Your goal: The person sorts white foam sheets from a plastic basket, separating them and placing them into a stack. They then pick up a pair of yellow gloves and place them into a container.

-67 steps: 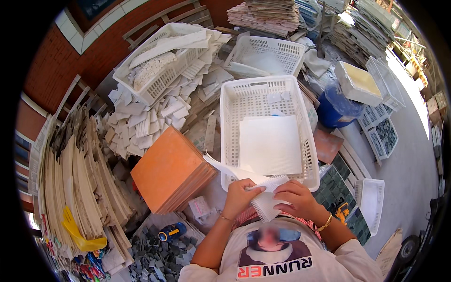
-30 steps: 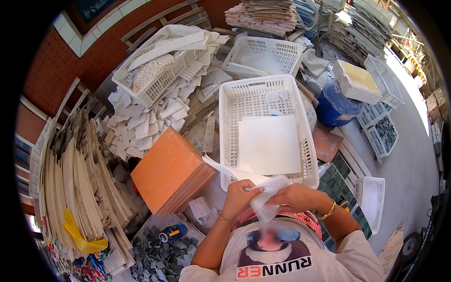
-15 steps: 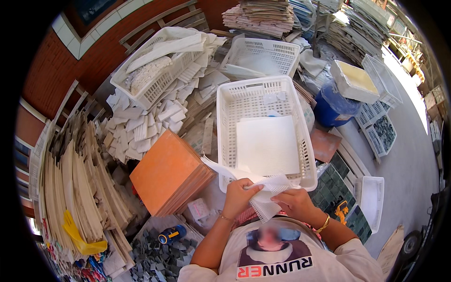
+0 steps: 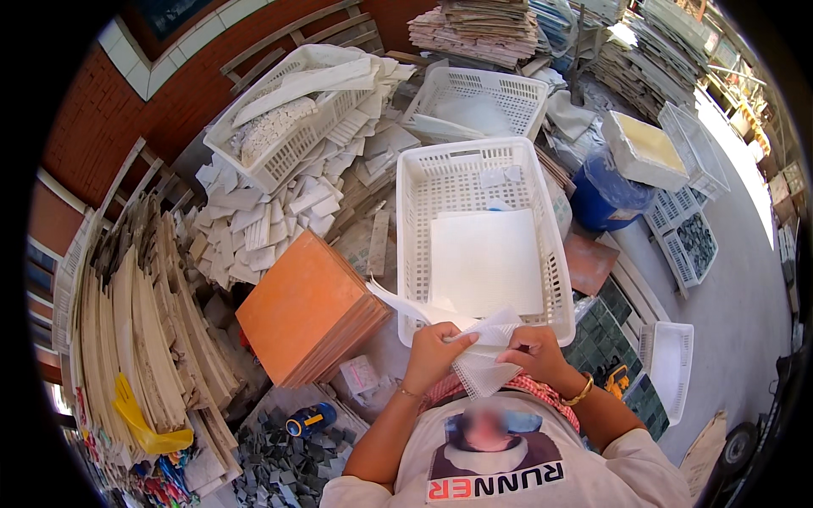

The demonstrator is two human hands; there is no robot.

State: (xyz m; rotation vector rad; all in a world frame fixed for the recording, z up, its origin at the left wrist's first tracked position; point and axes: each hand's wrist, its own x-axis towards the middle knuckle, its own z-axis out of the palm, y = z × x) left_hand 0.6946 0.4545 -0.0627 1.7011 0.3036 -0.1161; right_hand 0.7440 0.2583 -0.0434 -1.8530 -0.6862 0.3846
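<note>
Pinching a white mesh sheet (image 4: 481,374) with left hand (image 4: 434,354) and right hand (image 4: 540,357), one flap hanging between them.

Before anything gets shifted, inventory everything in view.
Mesh sheet: one, white, lower centre
Central basket: one, white, middle
Flat sheets: count unclear, white, in central basket
Other baskets: several, white, rear and right
Tile stack: one, orange, left of centre
Broken pieces: many, off-white, upper left
Chips: many, grey, lower left
Cylindrical object: one, blue-yellow, among chips
Slabs: many, beige, far left
Bucket: one, blue, right
Box: one, cream, by bucket
Square tiles: many, green, lower right
Left fingers: one set, bare, gripping mesh sheet
Right fingers: one set, bare, at mesh sheet
</note>
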